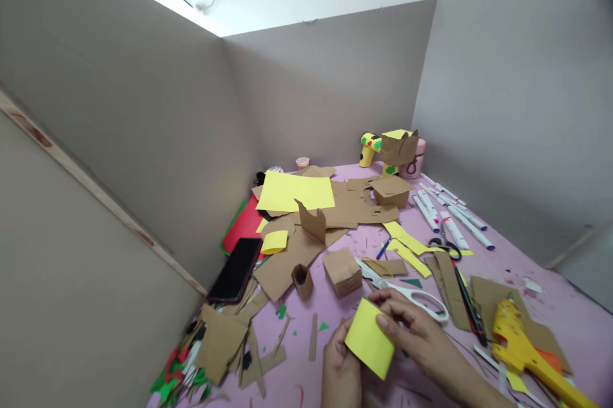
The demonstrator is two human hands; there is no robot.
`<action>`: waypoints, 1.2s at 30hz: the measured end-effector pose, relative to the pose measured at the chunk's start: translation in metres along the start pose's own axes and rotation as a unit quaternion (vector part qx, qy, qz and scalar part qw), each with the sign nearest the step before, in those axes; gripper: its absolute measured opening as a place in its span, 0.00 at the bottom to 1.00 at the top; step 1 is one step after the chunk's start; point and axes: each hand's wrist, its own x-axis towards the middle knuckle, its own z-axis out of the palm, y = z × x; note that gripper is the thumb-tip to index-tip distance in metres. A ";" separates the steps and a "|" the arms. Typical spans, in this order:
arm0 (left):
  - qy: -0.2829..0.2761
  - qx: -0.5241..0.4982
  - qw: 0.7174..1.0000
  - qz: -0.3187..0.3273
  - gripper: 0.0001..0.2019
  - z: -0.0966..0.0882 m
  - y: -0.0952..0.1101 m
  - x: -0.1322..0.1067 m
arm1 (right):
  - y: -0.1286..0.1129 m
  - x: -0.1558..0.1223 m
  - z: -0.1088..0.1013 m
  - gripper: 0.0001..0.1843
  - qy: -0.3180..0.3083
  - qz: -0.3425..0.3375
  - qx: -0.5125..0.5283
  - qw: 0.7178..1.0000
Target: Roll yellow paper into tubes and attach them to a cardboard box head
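Note:
A small piece of yellow paper (370,339), roughly rectangular and a little curved, is held between my two hands near the front of the table. My left hand (341,360) grips its left edge, its fingers partly hidden behind the sheet. The thumb of my right hand (410,326) presses on the upper right of the paper, with the fingers curled behind. Just beyond my hands sit a small cardboard box (343,272) and white-handled scissors (412,296). A short folded cardboard tube (302,281) stands to the left of the box.
A yellow glue gun (520,344) lies at the right on cardboard, beside a box cutter (469,306). Markers (453,213) line the right wall. At left are a phone (235,269) and piled scraps (220,341). A large yellow sheet (297,191) covers cardboard behind.

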 end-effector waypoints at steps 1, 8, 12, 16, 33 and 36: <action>-0.006 -0.011 1.000 0.007 0.26 -0.001 -0.001 0.001 | -0.003 0.001 -0.002 0.19 0.001 -0.003 -0.002 1.000; 0.003 0.016 0.999 0.048 0.32 -0.018 -0.017 0.008 | -0.012 0.050 -0.074 0.17 0.166 -0.098 -0.248 0.949; 0.033 0.066 0.995 0.072 0.28 -0.027 -0.024 0.008 | 0.010 0.104 -0.137 0.15 0.235 -0.115 -0.412 0.873; 0.137 0.135 0.970 0.148 0.22 -0.040 -0.005 0.007 | 0.045 0.143 -0.173 0.15 0.246 -0.099 -0.463 0.846; 0.251 0.591 0.758 0.118 0.35 -0.094 0.133 0.165 | 0.077 0.146 -0.190 0.21 0.248 -0.145 -0.526 0.801; 0.266 0.589 0.757 0.094 0.36 -0.090 0.131 0.173 | 0.068 0.141 -0.183 0.23 0.250 -0.158 -0.526 0.798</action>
